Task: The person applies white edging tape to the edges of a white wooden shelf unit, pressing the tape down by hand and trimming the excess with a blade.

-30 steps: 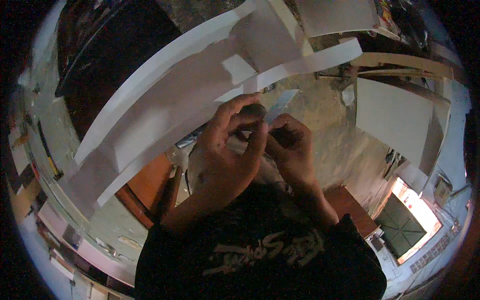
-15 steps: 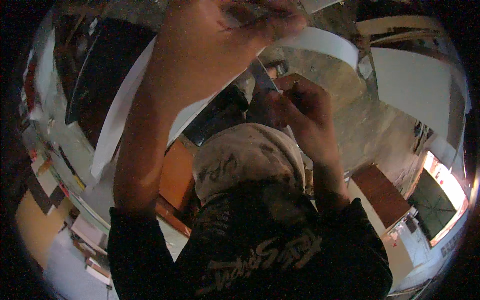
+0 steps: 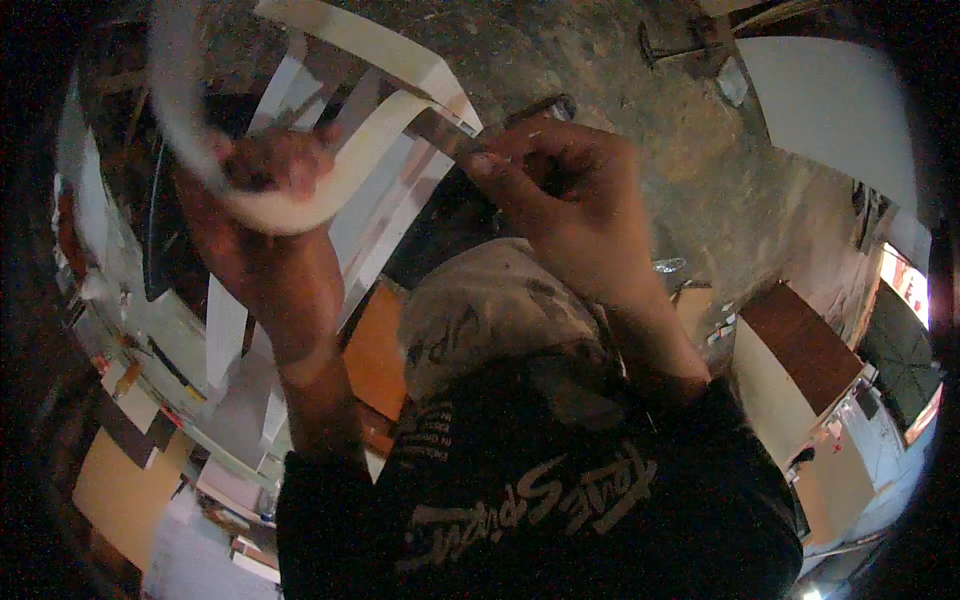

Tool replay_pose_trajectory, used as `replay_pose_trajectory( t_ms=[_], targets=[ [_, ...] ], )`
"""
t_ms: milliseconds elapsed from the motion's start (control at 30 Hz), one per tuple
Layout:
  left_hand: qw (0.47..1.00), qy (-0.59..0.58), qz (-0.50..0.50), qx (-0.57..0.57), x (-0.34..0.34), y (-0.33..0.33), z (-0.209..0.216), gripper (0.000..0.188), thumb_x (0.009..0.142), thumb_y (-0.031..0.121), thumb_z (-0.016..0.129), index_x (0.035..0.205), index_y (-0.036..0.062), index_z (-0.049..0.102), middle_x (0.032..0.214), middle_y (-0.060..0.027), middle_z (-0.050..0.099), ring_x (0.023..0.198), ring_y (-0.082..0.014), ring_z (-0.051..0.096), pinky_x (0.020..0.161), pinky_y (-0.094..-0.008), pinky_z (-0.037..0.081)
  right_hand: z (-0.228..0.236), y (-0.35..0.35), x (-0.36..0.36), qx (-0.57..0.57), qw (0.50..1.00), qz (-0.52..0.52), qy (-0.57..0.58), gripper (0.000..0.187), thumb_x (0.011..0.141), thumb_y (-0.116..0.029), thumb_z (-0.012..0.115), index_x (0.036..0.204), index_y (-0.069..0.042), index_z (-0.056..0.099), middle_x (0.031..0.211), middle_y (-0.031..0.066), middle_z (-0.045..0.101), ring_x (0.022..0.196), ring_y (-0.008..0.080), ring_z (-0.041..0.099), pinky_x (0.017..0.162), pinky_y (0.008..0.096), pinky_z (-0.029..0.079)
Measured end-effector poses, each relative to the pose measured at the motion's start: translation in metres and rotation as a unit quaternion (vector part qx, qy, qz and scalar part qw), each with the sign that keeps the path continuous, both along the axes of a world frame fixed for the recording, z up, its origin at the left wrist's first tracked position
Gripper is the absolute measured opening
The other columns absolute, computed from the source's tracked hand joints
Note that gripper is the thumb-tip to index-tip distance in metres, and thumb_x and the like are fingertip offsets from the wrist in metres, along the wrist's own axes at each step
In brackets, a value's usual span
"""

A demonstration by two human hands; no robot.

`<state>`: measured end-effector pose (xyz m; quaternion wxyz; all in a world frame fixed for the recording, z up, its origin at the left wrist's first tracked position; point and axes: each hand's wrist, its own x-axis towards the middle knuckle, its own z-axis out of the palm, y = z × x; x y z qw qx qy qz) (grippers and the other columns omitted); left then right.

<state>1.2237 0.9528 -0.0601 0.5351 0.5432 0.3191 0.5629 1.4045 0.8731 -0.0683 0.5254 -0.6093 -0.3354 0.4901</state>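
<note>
My left hand is at the upper left with its fingers curled round a long, thin, cream-white strip. The strip bends in a loop below the fingers; one end rises blurred past the hand, the other reaches the corner of a white panel structure. My right hand, right of that corner, pinches a narrow, flat, greyish blade-like piece. Its far end meets or overlaps the panel corner; I cannot tell whether it touches. The fingertips hide the near end of this piece.
An orange-brown panel stands below the white structure. To the right are a large pale board and a brown-topped box. A cluttered ledge runs along the left. The stained floor spreads beyond my hands.
My left hand has come down and left from the top centre, and the strip now loops below it. My right hand has shifted slightly up and left with the flat piece. The view has shifted.
</note>
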Motion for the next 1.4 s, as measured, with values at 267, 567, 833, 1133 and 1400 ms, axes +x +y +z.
replay_pose_trajectory(
  t_ms=[267,567,833,1133,1400],
  targets=[
    [0.996,0.020,0.006,-0.085,-0.014,-0.030,-0.015,0.042,0.087,0.009,0.066,0.120,0.0116,0.039,0.089,-0.0051,0.054,0.093,-0.0234,0.057,0.103,-0.0567,0.037,0.011,0.002,-0.001,0.003,0.997,0.001,-0.081,0.007,0.084,-0.005,0.069,0.088,0.001,0.070,0.060,0.0038,0.063,0.049,0.0093,0.057,0.045,0.0263,0.042],
    [0.998,-0.029,0.005,-0.060,-0.005,-0.030,-0.023,0.047,0.086,0.006,0.064,0.123,0.0115,0.035,0.088,-0.0072,0.053,0.091,-0.0251,0.058,0.105,-0.0603,0.037,0.014,0.008,0.003,-0.004,0.999,0.006,-0.038,0.007,0.089,-0.005,0.069,0.087,0.002,0.070,0.067,-0.0015,0.062,0.059,0.0017,0.049,0.051,0.0192,0.035],
    [0.994,-0.061,-0.020,-0.086,-0.005,-0.036,-0.024,0.064,0.082,0.008,0.068,0.138,0.0088,0.038,0.089,-0.0058,0.046,0.094,-0.0244,0.049,0.113,-0.0592,0.026,0.010,0.016,-0.003,-0.003,0.999,0.017,-0.041,0.008,0.089,-0.005,0.068,0.089,0.003,0.070,0.067,0.0001,0.064,0.057,0.0017,0.051,0.050,0.0185,0.037],
    [0.990,-0.106,0.031,-0.091,-0.005,-0.029,-0.034,0.055,0.086,0.005,0.064,0.132,0.0150,0.037,0.086,-0.0101,0.054,0.087,-0.0258,0.058,0.103,-0.0628,0.038,0.007,0.015,0.004,-0.014,1.000,-0.008,0.001,0.010,0.089,-0.006,0.070,0.093,0.003,0.070,0.074,0.0052,0.069,0.060,0.0059,0.057,0.053,0.0207,0.044],
    [0.988,-0.136,-0.001,-0.074,-0.006,-0.029,-0.032,0.057,0.081,-0.005,0.063,0.131,0.0058,0.038,0.095,-0.0095,0.048,0.101,-0.0275,0.050,0.112,-0.0590,0.029,0.007,0.014,0.008,-0.039,0.998,0.009,-0.054,0.010,0.087,-0.004,0.070,0.094,0.003,0.071,0.081,0.0084,0.071,0.061,0.0088,0.059,0.054,0.0223,0.046]
  ],
)
